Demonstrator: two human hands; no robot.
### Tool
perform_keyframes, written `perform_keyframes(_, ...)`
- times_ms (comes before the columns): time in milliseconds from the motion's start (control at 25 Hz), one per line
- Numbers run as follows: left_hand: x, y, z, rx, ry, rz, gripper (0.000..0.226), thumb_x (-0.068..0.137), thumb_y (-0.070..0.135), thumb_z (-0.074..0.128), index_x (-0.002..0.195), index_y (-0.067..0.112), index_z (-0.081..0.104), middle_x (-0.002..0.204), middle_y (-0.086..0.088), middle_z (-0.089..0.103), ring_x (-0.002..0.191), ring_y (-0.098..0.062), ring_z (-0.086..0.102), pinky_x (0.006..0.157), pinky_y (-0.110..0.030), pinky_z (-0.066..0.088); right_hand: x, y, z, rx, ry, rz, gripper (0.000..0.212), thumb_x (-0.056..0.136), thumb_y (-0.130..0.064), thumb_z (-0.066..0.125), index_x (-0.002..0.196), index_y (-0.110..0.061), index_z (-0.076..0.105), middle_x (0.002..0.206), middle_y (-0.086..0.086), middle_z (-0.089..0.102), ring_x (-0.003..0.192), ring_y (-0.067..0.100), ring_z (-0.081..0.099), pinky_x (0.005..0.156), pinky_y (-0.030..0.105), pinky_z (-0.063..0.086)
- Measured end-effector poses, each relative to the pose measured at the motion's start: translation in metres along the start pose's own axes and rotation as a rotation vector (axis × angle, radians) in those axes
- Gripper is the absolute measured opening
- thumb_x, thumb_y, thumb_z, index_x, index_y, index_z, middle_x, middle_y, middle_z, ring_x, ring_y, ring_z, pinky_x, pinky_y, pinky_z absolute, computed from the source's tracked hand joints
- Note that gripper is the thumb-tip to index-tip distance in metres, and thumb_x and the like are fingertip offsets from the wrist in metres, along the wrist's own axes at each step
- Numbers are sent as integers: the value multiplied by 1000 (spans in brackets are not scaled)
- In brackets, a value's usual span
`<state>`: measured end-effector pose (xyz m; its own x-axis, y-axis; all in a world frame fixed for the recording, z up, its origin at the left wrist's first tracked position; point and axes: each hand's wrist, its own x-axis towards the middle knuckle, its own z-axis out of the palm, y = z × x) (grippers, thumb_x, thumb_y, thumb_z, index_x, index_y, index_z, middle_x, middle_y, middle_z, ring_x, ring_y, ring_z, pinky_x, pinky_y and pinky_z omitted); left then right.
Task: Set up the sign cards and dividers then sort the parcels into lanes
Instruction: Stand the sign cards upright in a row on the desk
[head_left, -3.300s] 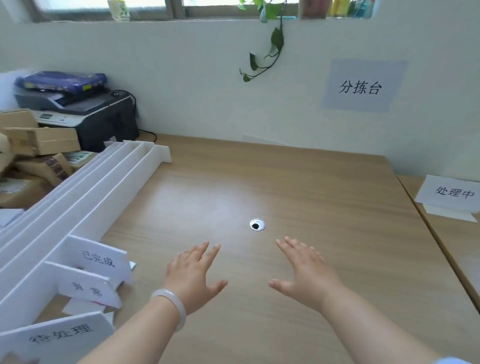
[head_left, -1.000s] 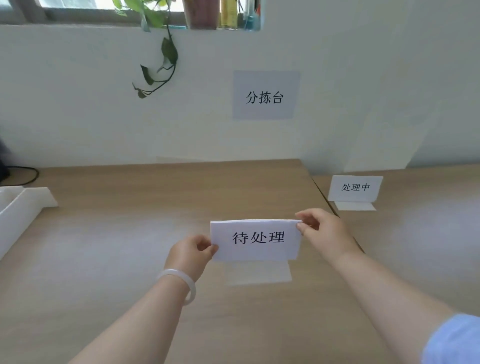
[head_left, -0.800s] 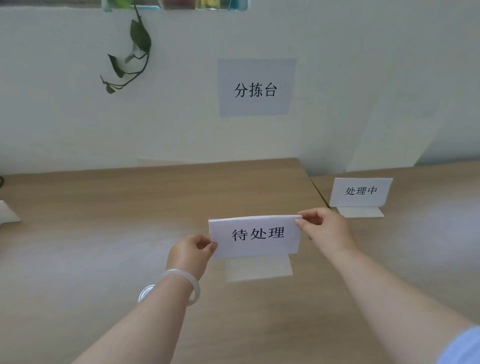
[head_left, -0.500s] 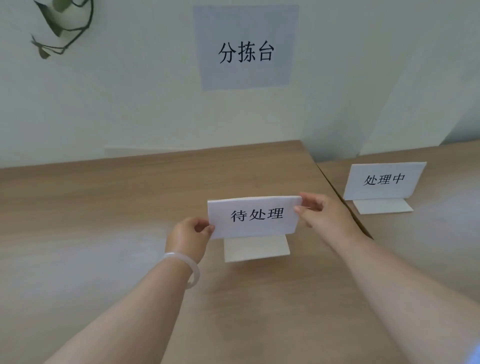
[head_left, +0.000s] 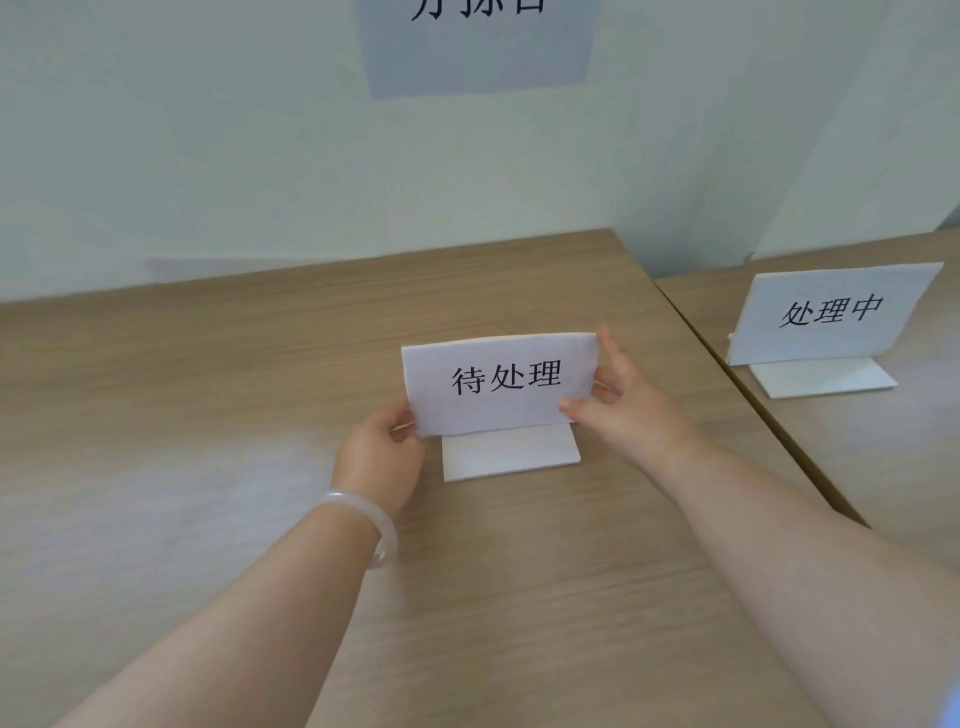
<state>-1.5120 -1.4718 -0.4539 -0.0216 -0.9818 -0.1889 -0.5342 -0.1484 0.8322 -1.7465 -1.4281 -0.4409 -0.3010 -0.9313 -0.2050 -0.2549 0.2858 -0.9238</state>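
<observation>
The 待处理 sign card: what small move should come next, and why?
Probably release it: the 待处理 card stands upright, its base flap seemingly flat on the table, while the left hand and right hand pinch its side edges.

Open desk (head_left: 197, 415) left of near sign card (head_left: 501, 382); far sign card (head_left: 831, 312) stands right; wall (head_left: 208, 156) behind.

Both hands (head_left: 379, 457) on 待处理 sign card (head_left: 501, 382)

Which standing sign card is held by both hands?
The 待处理 card, pinched at both ends by left hand and right hand; the 处理中 card stands untouched.
</observation>
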Motion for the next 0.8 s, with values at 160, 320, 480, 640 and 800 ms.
perform_keyframes(160, 2, -3, -4, -10, -55, 18, 51, 96, 11, 57, 145, 22, 47, 122, 10, 59, 104, -1, 54, 86, -16, 36, 9, 1, 2, -26, -26, -6, 103, 84, -17, 76, 155, -38, 4, 155, -7, 35, 141, 5, 34, 118, 32, 26)
perform_keyframes(320, -19, -15, -26, 122, -119, 63, 64, 94, 23, 64, 151, 26, 35, 144, 5, 49, 124, -7, 50, 102, -23, 37, -22, -7, 4, -171, 4, -14, 99, 86, -25, 74, 156, -35, 5, 158, -9, 26, 145, 10, 27, 111, 25, 24)
perform_keyframes(480, -72, -34, -61, 424, -226, 116, 74, 91, 44, 64, 154, 34, 25, 156, 8, 33, 143, -13, 31, 115, -28, 26, -92, -11, 11, -529, -139, -63, 91, 86, -42, 71, 154, -39, 11, 162, -7, 17, 148, 13, 18, 114, 24, 19)
perform_keyframes(640, -164, -51, -105, 760, -224, 178, 85, 89, 65, 53, 156, 40, 8, 164, 13, 8, 151, -12, 8, 122, -30, 11, -187, -23, 23, -867, -342, -118, 93, 83, -63, 61, 153, -46, 2, 164, -9, -2, 151, 14, 5, 121, 33, 13)
perform_keyframes(800, -266, -65, -152, 956, -206, 127, 93, 78, 85, 27, 153, 44, -8, 164, 13, -8, 152, -14, -6, 123, -40, -1, -269, -55, 50, -943, -436, -185, 97, 83, -67, 57, 153, -44, -6, 164, -8, -8, 151, 15, -1, 120, 34, 10)
